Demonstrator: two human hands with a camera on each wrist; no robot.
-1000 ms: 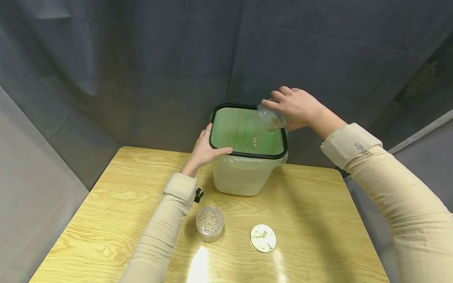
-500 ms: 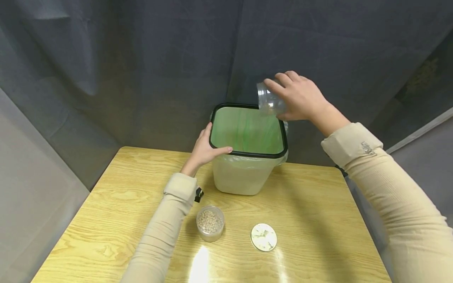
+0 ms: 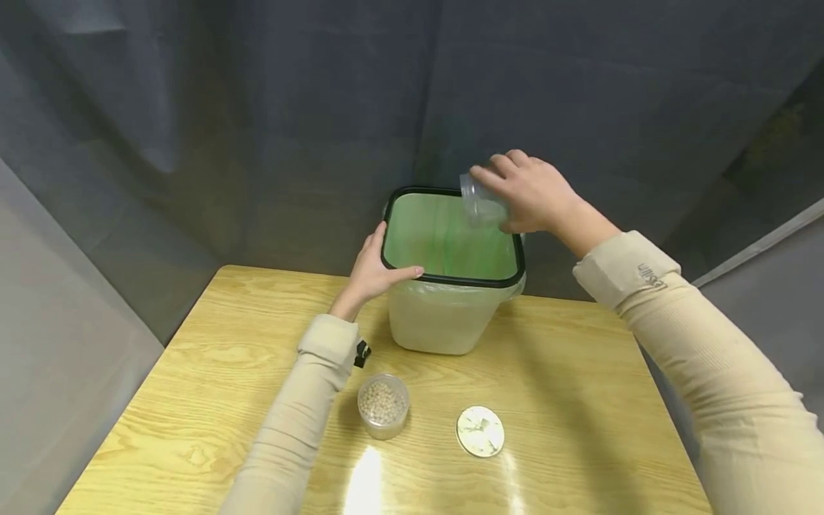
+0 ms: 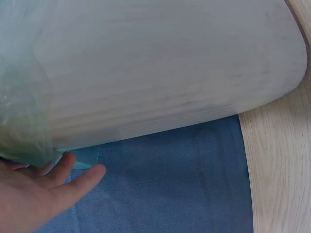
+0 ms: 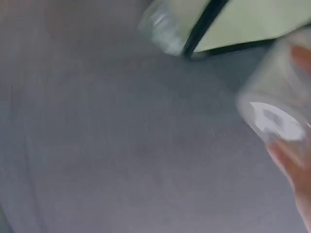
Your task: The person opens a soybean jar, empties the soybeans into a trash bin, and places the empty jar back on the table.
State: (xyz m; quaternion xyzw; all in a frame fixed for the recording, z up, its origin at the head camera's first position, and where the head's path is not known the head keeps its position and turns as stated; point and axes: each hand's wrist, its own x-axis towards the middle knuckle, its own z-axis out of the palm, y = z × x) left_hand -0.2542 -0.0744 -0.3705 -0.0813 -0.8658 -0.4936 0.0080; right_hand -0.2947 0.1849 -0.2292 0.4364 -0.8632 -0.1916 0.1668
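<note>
A plastic jar (image 3: 481,202) is gripped by my right hand (image 3: 531,193), tilted over the right part of the trash can (image 3: 438,322). In the right wrist view, fingers wrap the clear jar (image 5: 277,107), blurred, with a white label on it. My left hand (image 3: 373,268) lies spread at the can's near left corner, thumb along the black rim (image 3: 463,283). From the left wrist, my left hand (image 4: 53,194) shows loosely extended fingers beside the green bag (image 4: 24,121) that lines the can. Near my left forearm stands a second jar (image 3: 383,408) of small pale beads.
A round, shiny lid (image 3: 480,431) lies on the wooden table (image 3: 566,429), right of the bead jar. Dark cloth (image 3: 309,143) hangs behind the can, close to its back. A small black object (image 3: 363,353) shows beside the left cuff.
Beads were falling from the right hand's jar into the can a second ago; none show falling now. That hand rose with the jar, then lowered slightly leftward. The left hand stayed put.
</note>
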